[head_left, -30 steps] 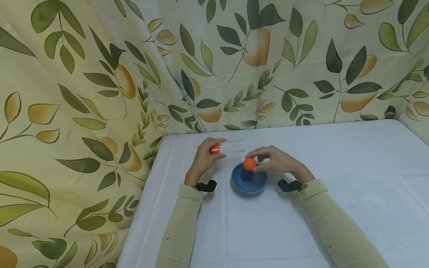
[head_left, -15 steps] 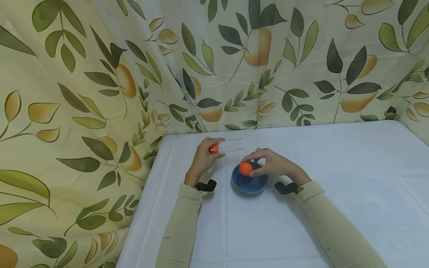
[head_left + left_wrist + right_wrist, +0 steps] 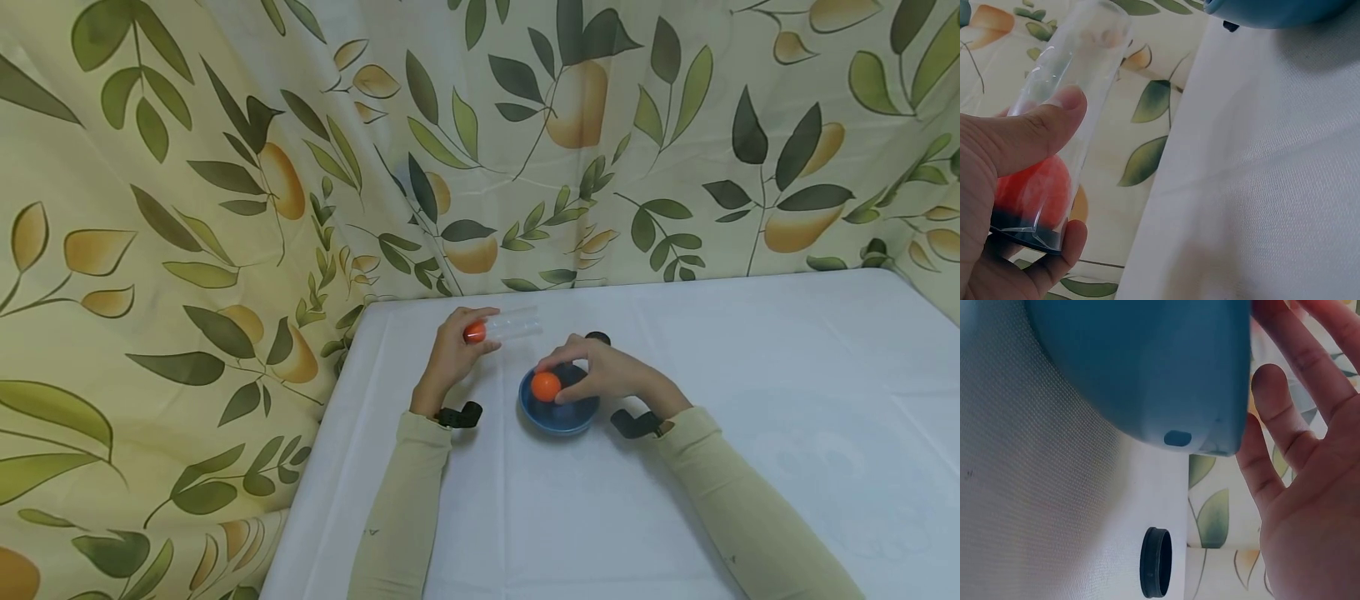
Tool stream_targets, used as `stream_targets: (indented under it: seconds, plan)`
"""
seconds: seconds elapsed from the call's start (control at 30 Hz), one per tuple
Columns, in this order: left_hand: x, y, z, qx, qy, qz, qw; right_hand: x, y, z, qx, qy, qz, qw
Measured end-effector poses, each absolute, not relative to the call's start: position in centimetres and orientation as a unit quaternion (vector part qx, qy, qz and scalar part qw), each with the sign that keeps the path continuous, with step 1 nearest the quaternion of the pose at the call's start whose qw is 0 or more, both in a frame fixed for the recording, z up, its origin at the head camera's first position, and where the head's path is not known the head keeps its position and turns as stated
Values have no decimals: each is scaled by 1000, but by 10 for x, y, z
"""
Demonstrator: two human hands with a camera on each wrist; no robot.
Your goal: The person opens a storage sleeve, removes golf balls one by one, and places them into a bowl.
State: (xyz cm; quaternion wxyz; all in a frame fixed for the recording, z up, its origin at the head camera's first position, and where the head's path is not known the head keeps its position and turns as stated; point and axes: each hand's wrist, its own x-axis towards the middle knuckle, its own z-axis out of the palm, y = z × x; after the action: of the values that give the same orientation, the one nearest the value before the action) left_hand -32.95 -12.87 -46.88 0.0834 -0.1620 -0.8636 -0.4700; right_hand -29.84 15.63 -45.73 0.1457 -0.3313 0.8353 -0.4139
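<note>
My left hand [image 3: 452, 350] grips a clear plastic tube [image 3: 516, 323] by its closed end, thumb laid along the side. One orange-red ball [image 3: 1038, 190] sits inside that end, against a black base. The tube lies nearly level in the head view, its other end toward the right. Over the blue bowl [image 3: 558, 421], my right hand [image 3: 609, 371] pinches an orange ball [image 3: 546, 387] between thumb and fingers. Whether this ball touches the bowl's inside, I cannot tell. In the right wrist view the bowl hides the ball and some fingertips.
Behind the right hand a black round cap [image 3: 1155, 562] lies on the white-covered table [image 3: 787, 467]. Patterned curtain [image 3: 525, 167] hangs along the back and left edges of the table. Black camera mounts [image 3: 461, 415] sit on both wrists.
My right hand has moved down and left with the orange ball, lower over the bowl, uncovering the black cap behind it. The left hand with the tube has shifted slightly left.
</note>
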Motion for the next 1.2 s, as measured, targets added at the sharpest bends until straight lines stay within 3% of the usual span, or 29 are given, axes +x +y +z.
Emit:
stream_targets:
  seconds: [1.2]
  plan:
    - [-330,-130,-468,-166,-865,-465,83,-297,150,-461,-347,842,-383,157]
